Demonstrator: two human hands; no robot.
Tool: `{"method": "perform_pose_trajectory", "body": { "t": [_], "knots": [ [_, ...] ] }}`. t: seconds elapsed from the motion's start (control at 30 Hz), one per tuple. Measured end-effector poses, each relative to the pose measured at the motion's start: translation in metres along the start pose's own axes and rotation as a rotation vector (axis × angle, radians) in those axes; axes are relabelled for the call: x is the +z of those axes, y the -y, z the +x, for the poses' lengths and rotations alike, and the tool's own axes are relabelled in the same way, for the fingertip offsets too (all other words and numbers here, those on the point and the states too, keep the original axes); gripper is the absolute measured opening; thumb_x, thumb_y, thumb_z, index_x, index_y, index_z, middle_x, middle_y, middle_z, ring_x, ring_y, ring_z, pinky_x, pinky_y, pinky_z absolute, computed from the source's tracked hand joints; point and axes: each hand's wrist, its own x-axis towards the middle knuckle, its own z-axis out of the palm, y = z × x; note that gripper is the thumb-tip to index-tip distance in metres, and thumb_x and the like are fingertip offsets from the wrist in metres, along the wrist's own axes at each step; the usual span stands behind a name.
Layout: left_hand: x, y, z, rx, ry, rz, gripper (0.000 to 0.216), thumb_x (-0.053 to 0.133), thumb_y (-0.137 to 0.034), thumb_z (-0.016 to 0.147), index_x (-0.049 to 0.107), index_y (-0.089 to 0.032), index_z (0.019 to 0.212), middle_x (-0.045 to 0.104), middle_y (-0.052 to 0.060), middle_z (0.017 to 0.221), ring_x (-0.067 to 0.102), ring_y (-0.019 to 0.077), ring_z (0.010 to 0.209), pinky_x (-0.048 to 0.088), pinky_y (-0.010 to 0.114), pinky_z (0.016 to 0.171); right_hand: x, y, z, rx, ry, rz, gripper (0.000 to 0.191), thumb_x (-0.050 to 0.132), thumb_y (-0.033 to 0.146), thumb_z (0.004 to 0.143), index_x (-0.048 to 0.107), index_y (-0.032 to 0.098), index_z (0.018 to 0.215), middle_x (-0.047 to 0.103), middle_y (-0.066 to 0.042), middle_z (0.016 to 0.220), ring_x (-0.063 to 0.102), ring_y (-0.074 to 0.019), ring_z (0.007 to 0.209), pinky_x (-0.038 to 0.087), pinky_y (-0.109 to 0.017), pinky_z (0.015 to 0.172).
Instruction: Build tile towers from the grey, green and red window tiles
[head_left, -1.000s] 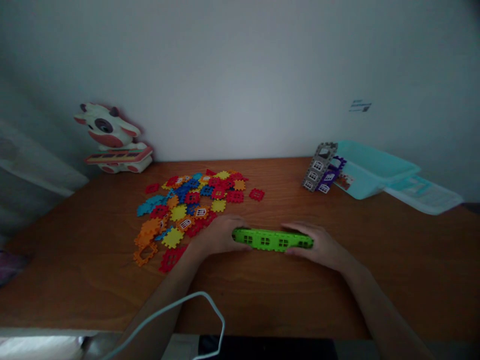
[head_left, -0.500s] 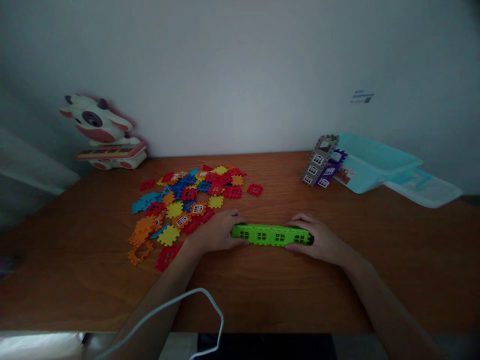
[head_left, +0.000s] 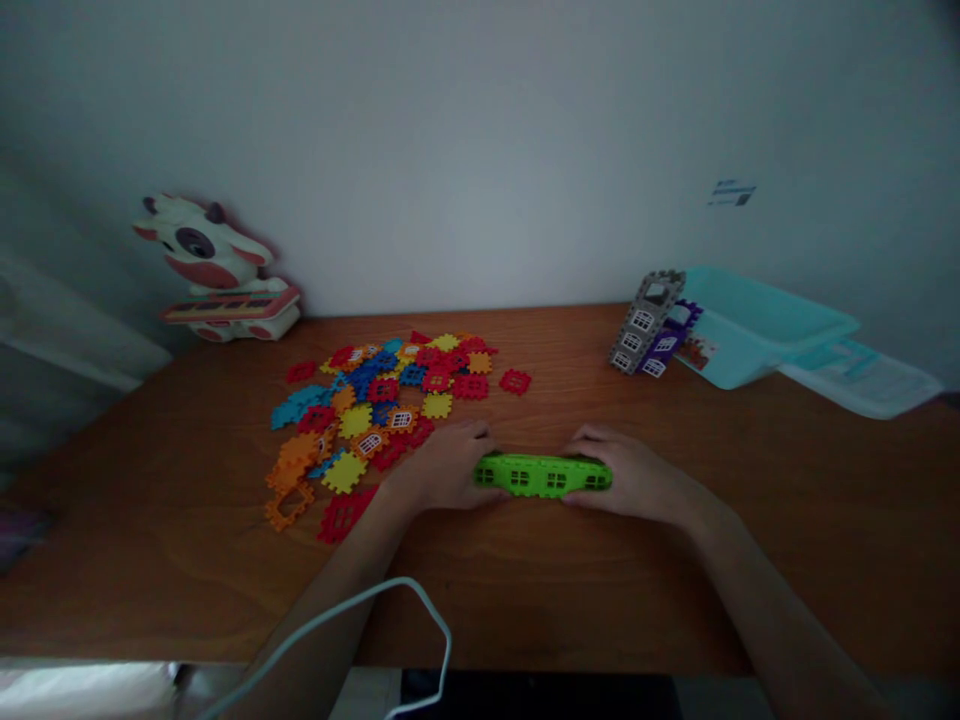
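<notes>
A long green strip of joined window tiles [head_left: 541, 476] lies across the middle of the wooden table [head_left: 525, 590]. My left hand [head_left: 444, 464] is wrapped round its left end and my right hand [head_left: 628, 475] round its right end, fingers curled over the top edge. Just left of my left hand spreads a loose pile of red, blue, yellow and orange interlocking tiles [head_left: 379, 405]; the nearest red ones touch my wrist area.
A grey and purple tile tower [head_left: 649, 326] leans against a teal bin [head_left: 750, 335] with its lid [head_left: 862, 378] at the back right. A cow toy [head_left: 214, 270] stands at the back left by the wall. A pale cable [head_left: 360, 610] loops over my left forearm.
Both hands have closed in along the green strip, so less of it shows between them. The view shifted slightly; the strip stays on the table.
</notes>
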Motion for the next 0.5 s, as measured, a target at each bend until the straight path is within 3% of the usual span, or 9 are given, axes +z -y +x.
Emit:
{"method": "perform_pose_trajectory", "body": {
  "t": [0.2, 0.5],
  "knots": [
    [0.002, -0.002, 0.000, -0.017, -0.003, -0.007, 0.041, 0.069, -0.054, 0.085, 0.069, -0.021, 0.108, 0.066, 0.008, 0.105, 0.065, 0.0259, 0.092, 0.051, 0.035, 0.078, 0.008, 0.007, 0.006, -0.019, 0.009, 0.030, 0.041, 0.077, 0.046, 0.080, 0.072, 0.022, 0.113, 0.066, -0.009, 0.110, 0.064, -0.0263, 0.100, 0.050, -0.040, 0.092],
    [-0.006, -0.013, 0.000, -0.052, 0.041, 0.052, 0.034, 0.065, -0.050, 0.087, 0.069, -0.022, 0.106, 0.065, 0.006, 0.102, 0.065, 0.0245, 0.091, 0.051, 0.035, 0.075, -0.001, 0.006, 0.016, -0.053, 0.088, 0.002, 0.043, 0.078, 0.047, 0.077, 0.074, 0.019, 0.109, 0.063, -0.008, 0.099, 0.062, -0.0245, 0.089, 0.051, -0.037, 0.081]
  ]
}}
